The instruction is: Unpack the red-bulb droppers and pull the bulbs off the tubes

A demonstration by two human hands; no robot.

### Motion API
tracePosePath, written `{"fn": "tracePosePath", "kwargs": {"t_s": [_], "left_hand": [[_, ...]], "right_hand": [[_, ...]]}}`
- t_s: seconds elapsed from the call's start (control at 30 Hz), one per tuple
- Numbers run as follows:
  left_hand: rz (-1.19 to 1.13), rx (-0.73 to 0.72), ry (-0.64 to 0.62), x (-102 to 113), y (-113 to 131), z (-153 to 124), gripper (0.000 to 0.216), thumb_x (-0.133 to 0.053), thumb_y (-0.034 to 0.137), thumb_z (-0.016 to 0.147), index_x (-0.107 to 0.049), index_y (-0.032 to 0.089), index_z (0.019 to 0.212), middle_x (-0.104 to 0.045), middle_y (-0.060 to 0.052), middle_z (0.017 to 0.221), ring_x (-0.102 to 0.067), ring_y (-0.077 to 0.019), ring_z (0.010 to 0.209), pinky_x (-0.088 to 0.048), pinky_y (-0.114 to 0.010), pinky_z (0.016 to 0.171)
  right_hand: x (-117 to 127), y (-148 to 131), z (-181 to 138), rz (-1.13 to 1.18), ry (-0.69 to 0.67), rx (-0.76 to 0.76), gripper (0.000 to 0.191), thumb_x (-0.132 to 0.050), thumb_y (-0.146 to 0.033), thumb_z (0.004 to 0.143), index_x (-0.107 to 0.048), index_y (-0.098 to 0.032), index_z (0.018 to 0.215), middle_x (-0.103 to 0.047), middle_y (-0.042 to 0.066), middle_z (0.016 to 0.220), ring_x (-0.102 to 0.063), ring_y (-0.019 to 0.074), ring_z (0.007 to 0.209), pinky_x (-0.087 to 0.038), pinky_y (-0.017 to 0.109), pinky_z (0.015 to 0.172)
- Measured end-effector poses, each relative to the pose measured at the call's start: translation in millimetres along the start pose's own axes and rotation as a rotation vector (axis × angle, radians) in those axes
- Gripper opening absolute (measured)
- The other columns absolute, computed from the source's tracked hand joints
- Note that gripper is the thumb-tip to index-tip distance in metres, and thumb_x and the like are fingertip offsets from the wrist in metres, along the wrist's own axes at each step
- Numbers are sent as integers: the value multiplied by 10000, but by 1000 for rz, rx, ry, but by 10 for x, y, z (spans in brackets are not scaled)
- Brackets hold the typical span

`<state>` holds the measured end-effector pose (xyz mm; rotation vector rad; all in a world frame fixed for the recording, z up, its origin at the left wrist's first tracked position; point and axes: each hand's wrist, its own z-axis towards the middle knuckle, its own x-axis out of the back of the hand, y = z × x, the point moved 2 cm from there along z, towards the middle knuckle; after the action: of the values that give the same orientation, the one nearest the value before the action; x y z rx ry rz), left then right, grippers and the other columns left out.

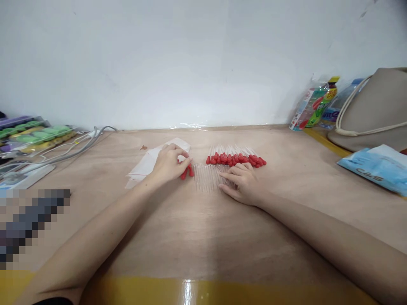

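Note:
In the head view a row of thin clear tubes [205, 180] lies side by side on the table. My right hand [243, 184] rests on the right end of this row, thumb and fingers apart. Behind it are several clear droppers with red rubber bulbs [232, 159], the bulbs pointing toward me. At the left end of the row is my left hand [171, 163], its fingers curled closed over a few red rubber bulbs [187, 172]. The fingers partly hide these bulbs. White paper or plastic sheets [143, 165] lie under and beside the left hand.
Cables [66, 152] and packets of green and yellow items [38, 135] lie at the left. A blurred dark object [34, 220] is nearer. Bottles [318, 103], a beige bag [375, 106] and a blue tissue pack [378, 167] stand at the right. A white wall [190, 63] closes the back.

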<state>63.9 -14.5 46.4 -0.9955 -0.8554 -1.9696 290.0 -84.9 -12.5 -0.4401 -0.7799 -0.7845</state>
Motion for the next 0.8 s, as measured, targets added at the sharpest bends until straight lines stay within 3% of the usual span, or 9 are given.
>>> {"fn": "tracePosePath", "kwargs": {"t_s": [0.17, 0.47, 0.57, 0.67, 0.8], "left_hand": [[109, 6, -30, -272, 199, 183, 230, -576, 412, 725, -671, 205, 690, -601, -94, 891, -501, -291, 912, -398, -485, 810], [106, 150, -185, -713, 269, 456, 363, -502, 471, 710, -626, 160, 569, -596, -151, 851, -477, -349, 967, -373, -531, 804], [115, 184, -189, -662, 271, 494, 349, -505, 449, 712, -605, 148, 566, -586, -167, 869, -470, -363, 969, -371, -541, 787], [144, 170, -110, -454, 305, 481, 341, -478, 407, 755, -584, 141, 570, -571, -180, 891, -458, -371, 969, -364, -546, 776], [193, -60, 71, -150, 366, 252, 242, -412, 312, 847, -567, 145, 767, -571, -139, 895, -483, -296, 905, -391, -459, 763]], "right_hand": [[63, -35, 35, 66, -98, 39, 487, -522, -533, 777, -591, -190, 1116, -618, 73, 889, -505, 211, 847, -326, 398, 799], [34, 0, 17, 112, 4, 3, 402, -521, -459, 810, -577, -170, 1083, -631, 83, 969, -521, 214, 905, -342, 399, 821], [25, 10, 16, 108, 28, -4, 360, -526, -428, 813, -582, -172, 1060, -628, 79, 950, -527, 212, 898, -359, 395, 811], [27, 17, 12, 109, 81, -22, 332, -523, -391, 816, -571, -184, 1071, -611, 87, 955, -534, 221, 905, -388, 401, 804], [74, 33, 6, 79, 272, -97, 439, -533, -336, 806, -478, -176, 1210, -534, 139, 1103, -504, 257, 1031, -419, 425, 864]]}}
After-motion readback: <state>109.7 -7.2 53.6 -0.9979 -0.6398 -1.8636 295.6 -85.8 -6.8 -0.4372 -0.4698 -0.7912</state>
